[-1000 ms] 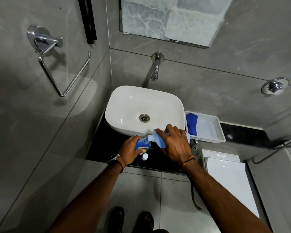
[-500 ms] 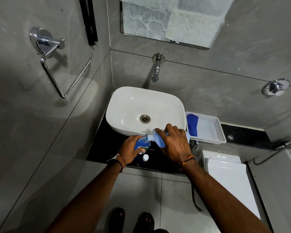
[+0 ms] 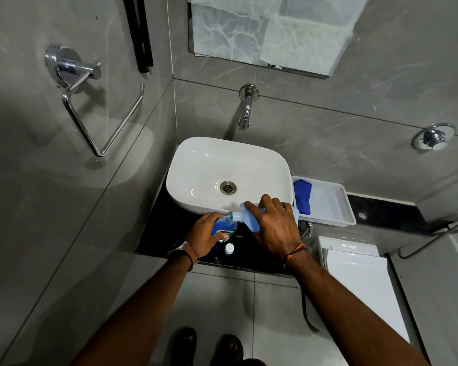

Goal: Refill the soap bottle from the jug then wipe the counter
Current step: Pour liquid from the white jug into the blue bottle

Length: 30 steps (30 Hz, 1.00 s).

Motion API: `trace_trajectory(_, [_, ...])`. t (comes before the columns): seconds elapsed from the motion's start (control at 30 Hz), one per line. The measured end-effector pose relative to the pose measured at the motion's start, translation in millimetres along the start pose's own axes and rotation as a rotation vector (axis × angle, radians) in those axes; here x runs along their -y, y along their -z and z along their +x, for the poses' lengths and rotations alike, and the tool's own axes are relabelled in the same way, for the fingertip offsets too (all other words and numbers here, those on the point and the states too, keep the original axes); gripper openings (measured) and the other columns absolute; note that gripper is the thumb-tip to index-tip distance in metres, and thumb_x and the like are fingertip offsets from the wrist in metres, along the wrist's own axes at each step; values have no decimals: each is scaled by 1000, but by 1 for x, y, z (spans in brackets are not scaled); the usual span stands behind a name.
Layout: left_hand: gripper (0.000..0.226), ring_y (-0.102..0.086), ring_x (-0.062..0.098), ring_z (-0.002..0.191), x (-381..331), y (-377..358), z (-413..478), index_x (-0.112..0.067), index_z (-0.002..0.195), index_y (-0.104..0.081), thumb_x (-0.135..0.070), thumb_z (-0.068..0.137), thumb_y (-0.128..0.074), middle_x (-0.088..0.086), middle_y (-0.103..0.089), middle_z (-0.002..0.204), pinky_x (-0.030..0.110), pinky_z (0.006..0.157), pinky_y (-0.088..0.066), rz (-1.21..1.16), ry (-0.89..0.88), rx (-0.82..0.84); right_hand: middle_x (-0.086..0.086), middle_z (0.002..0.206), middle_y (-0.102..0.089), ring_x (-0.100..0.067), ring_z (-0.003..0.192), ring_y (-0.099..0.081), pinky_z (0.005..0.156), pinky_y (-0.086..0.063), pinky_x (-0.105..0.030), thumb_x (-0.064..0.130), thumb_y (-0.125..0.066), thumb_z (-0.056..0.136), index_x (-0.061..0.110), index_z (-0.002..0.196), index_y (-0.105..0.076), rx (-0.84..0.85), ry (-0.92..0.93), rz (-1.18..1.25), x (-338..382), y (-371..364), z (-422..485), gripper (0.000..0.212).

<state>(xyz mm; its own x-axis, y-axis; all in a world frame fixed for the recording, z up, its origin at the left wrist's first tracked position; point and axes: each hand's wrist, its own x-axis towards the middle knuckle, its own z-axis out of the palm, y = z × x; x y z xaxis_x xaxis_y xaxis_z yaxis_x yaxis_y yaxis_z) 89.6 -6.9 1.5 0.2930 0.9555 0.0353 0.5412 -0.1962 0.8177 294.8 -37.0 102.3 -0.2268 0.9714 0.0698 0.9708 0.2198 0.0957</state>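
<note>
Both hands work just in front of the basin. Left hand [image 3: 202, 235] curls its fingers round the soap bottle [image 3: 224, 229], which stands on the black counter [image 3: 156, 228] against the near side of the white basin [image 3: 196, 165]. The grip looks meant to steady the small bottle so it does not tip under the pour. Right hand [image 3: 274, 228] wraps over the pale blue jug [image 3: 250, 220], fingers curled across its body, and holds it tipped to the left so that its neck meets the bottle's mouth. Whether liquid is running cannot be made out.

A small white cap [image 3: 229, 248] lies on the counter just on the near side of the bottle, probably set there to be screwed back on. To the right of the basin a white tray [image 3: 331, 204] holds a blue cloth [image 3: 302, 199], within easy reach for the wiping, which I judge is not yet begun. On the far wall a tap [image 3: 246, 112] hangs over the basin.
</note>
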Motion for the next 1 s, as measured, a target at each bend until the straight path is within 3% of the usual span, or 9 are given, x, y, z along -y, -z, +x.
trace_trajectory(1.0, [46, -63, 27, 107, 3, 3, 1, -7, 121, -60, -11, 80, -80, 12, -63, 119, 45, 96, -55, -2, 24, 16, -7, 112, -56, -30, 95, -58, 83, -49, -44, 31, -80, 72, 29, 138, -56, 9, 8, -17, 4, -1, 3, 70])
